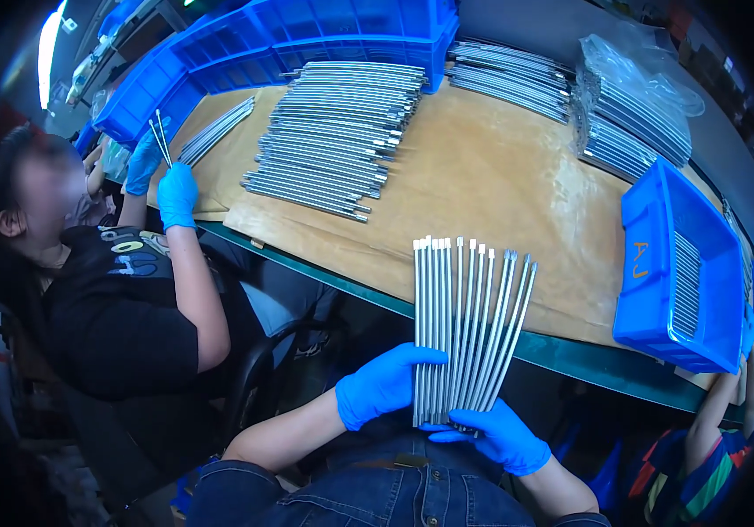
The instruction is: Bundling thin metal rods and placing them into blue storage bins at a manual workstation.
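Observation:
In front of my body I hold a fan of long, thin metal rods (456,325), tips pointing up and away from me over the table's front edge. My left hand (387,383), in a blue glove, grips the left side of the fan with its thumb across the rods. Around the lower right end closes my right hand (502,436), gloved the same way, thumb over the rods. Several rods on the left stand side by side; those on the right spread apart. The fingers behind the fan are mostly hidden.
A wide rod stack (333,132) lies on the brown-covered table (482,184). More rods (509,79) lie at the back, some beside clear plastic (632,70). A blue bin (641,272) holding rods stands right. At left, a co-worker (113,299) holds rods; another person's arm (720,404) shows at right.

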The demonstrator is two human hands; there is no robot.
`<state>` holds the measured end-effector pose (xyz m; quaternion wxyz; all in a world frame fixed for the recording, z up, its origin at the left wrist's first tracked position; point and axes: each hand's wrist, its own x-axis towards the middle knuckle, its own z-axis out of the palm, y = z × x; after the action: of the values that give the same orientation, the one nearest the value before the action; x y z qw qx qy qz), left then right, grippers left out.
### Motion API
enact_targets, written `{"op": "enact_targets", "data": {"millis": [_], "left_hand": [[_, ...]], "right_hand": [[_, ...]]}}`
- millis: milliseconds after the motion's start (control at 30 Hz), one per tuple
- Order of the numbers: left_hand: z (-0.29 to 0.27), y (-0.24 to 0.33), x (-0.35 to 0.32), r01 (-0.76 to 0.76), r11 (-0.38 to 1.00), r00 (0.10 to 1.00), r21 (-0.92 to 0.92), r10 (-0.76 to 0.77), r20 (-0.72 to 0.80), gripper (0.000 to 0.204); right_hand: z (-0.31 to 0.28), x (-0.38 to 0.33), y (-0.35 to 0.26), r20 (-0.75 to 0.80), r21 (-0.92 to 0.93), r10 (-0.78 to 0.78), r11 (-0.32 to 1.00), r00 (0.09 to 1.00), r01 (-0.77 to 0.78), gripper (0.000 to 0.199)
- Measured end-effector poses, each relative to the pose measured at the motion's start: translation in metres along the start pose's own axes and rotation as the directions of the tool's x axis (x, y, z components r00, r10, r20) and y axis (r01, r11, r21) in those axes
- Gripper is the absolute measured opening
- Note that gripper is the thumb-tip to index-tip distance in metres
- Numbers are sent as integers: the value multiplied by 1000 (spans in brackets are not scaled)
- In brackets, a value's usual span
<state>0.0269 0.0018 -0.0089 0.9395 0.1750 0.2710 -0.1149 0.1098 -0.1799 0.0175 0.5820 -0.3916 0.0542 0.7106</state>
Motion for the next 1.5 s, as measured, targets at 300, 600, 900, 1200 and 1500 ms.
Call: {"op": "enact_targets", "data": {"millis": [300,600,900,1200,1500], "left_hand": [[-6,14,3,104,995,984,4,-104,144,45],[-6,5,-5,-58,981,998,184,52,39,37],[4,-7,-15,-145,911,976,387,196,-94,33],[-2,-5,-15,-111,974,992,197,119,-29,33],[4,-5,-12,-114,960,990,257,130,-46,36]], "right_hand": [[3,16,-8,208,210,65,971,976,-110,44],[14,20,-5,-22,-52,11,999,1000,-12,39],[24,18,2,-86,-61,-136,989,987,131,45],[8,-1,-2,-18,114,-122,986,992,123,49],[4,5,-1,-90,-61,-128,991,988,123,42]]}}
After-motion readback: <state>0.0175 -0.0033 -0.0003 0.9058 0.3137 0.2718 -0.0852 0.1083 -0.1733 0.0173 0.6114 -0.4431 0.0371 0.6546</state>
